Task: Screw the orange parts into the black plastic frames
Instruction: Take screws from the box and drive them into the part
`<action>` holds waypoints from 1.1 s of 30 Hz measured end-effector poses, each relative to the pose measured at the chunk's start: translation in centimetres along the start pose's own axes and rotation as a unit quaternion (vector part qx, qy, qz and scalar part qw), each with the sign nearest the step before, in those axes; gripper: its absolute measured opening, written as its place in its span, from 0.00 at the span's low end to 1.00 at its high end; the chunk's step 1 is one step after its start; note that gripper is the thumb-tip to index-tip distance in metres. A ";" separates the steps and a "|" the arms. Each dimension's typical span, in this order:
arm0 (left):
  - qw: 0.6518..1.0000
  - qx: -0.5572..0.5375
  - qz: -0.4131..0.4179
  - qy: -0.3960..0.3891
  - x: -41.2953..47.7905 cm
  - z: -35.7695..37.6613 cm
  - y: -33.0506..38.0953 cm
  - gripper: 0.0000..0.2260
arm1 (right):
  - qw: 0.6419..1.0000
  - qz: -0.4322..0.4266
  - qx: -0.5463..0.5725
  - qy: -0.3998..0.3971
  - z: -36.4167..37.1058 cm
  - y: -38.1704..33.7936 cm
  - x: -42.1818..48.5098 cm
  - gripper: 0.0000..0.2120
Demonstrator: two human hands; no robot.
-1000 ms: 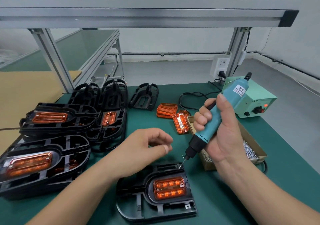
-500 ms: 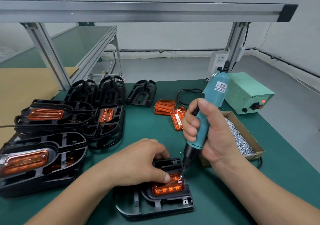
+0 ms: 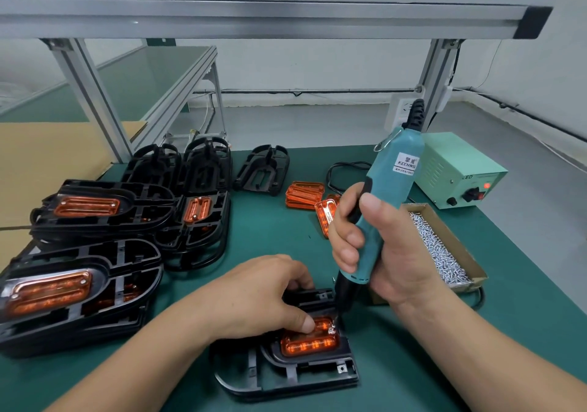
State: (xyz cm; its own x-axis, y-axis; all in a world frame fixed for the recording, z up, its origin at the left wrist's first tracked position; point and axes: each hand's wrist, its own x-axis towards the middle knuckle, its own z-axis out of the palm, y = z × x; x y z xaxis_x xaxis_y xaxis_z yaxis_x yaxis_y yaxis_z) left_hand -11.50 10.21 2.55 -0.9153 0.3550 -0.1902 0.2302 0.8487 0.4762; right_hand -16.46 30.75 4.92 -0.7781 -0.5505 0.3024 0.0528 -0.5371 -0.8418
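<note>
Orange part [image 3: 309, 340] sits in the recess of the black frame [image 3: 286, 376], front centre of the green mat [image 3: 524, 284], frame lying flat. Screw [image 3: 332, 329] at the part's far right corner, with the screwdriver bit on it. Left hand [image 3: 257, 294] holds the assembly down: thumb tip pressed on the far edge of the orange part, just beside the screw, other fingers curled over the frame's far end. Right hand [image 3: 381, 249] is wrapped around the teal electric screwdriver [image 3: 390, 183], thumb up along the body, tool near upright and leaning slightly right at the top.

Just right of the right hand: cardboard box [image 3: 451, 230] full of small silver screws [image 3: 438, 249]. Behind the box, a pale green power supply [image 3: 457, 170] with a red light lit. Loose orange parts [image 3: 305, 194] are stacked behind the screwdriver hand, one more standing on edge; part of that pile is hidden by the hand. On the left of the mat, stacks of finished frames [image 3: 79, 284] with orange parts fitted. At the back edge, empty frames [image 3: 263, 170] in three piles. Aluminium bench rail [image 3: 254, 14] runs overhead.
</note>
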 end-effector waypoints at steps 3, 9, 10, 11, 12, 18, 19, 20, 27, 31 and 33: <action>1.000 0.004 -0.006 0.000 0.0 0.0 0.2 0.22 | 0.999 -0.004 -0.005 -0.044 0.4 -0.2 -0.2 0.21; 1.000 -0.003 -0.014 -0.006 -0.1 -0.2 0.6 0.18 | 0.996 -0.002 -0.007 -0.092 1.2 -0.2 -0.5 0.20; 1.000 -0.002 -0.015 -0.007 -0.1 -0.2 0.7 0.18 | 0.996 -0.004 -0.008 -0.093 1.3 -0.2 -0.6 0.21; 1.000 -0.002 -0.016 -0.007 -0.1 -0.2 0.7 0.17 | 0.996 -0.005 -0.012 -0.093 1.4 -0.1 -0.6 0.22; 1.000 -0.002 -0.018 -0.006 -0.1 -0.2 0.8 0.17 | 0.996 -0.004 -0.016 -0.093 1.4 -0.1 -0.5 0.24; 1.000 -0.012 -0.015 -0.010 0.0 -0.1 0.9 0.19 | 0.994 -0.007 -0.019 -0.106 1.5 0.3 -0.4 0.23; 1.000 -0.013 -0.017 -0.009 -0.1 -0.1 0.9 0.18 | 0.994 -0.005 -0.013 -0.104 1.5 0.4 -0.4 0.23; 1.000 -0.014 -0.021 -0.007 -0.1 -0.1 0.9 0.17 | 0.995 -0.004 -0.010 -0.101 1.4 0.4 -0.4 0.25; 0.999 -0.018 -0.031 -0.009 0.0 0.0 0.9 0.18 | 0.992 0.002 -0.004 -0.124 1.0 0.4 -0.3 0.21; 0.999 -0.029 -0.030 -0.007 -0.1 0.0 0.9 0.19 | 0.986 0.008 -0.038 -0.159 1.4 0.4 -0.2 0.18; 0.999 -0.032 -0.028 -0.007 0.0 0.1 0.8 0.19 | 0.986 0.012 -0.030 -0.162 1.3 0.3 -0.3 0.18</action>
State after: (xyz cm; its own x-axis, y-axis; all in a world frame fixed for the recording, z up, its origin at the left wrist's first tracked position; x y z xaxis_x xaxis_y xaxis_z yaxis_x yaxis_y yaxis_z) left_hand -11.27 10.94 2.90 -0.9211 0.3140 -0.2302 0.1574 0.8410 0.5176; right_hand -15.44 29.90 5.20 -0.5355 -0.7438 0.4001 0.0245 -0.4872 -0.8729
